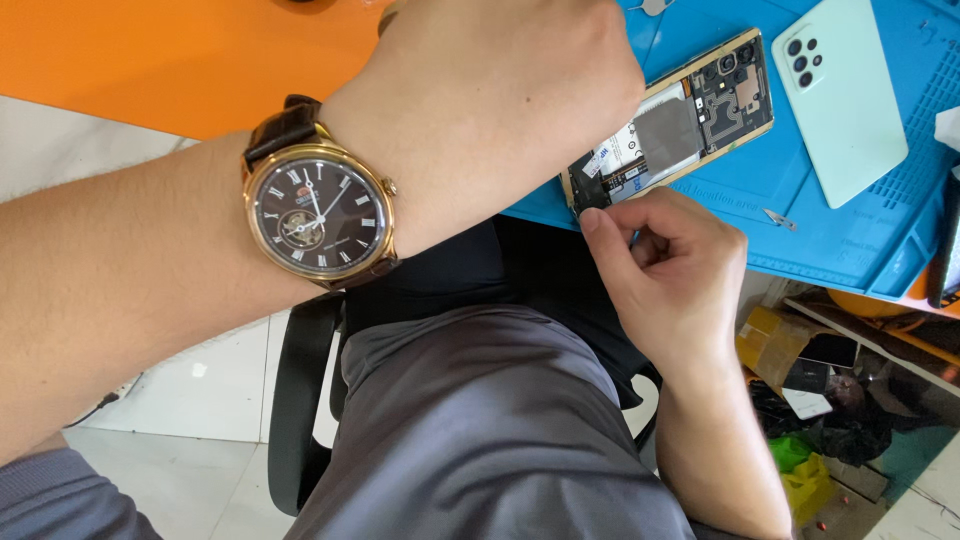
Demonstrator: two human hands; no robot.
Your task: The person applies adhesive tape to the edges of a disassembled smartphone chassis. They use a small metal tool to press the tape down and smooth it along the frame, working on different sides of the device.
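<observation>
The opened phone (672,125) lies with its back cover removed on the blue mat (860,240), and I use it as the landmark. Its inner parts are visible: a grey battery area, a dark board near the camera end, some small labels. Its lower-left end is partly hidden behind the hands, so the full outline cannot be seen.

The left hand (500,90) is directly left of the phone and covers part of its edge. Only the back of this hand shows; the fingers are turned away from the camera and cut off at the top of the picture, so I cannot tell if they are clenched or grasping something. A gold wristwatch (320,212) with a dark dial and brown strap sits on this wrist, further left of the phone.

The right hand (670,275) is just below the phone's lower-left end. Its fingers are curled in, and thumb and forefinger pinch at that corner; what is between them is too small to make out.

The mint back cover (838,95) lies right of the phone, slightly apart from it. A small metal piece (779,217) lies on the mat below the phone.
</observation>
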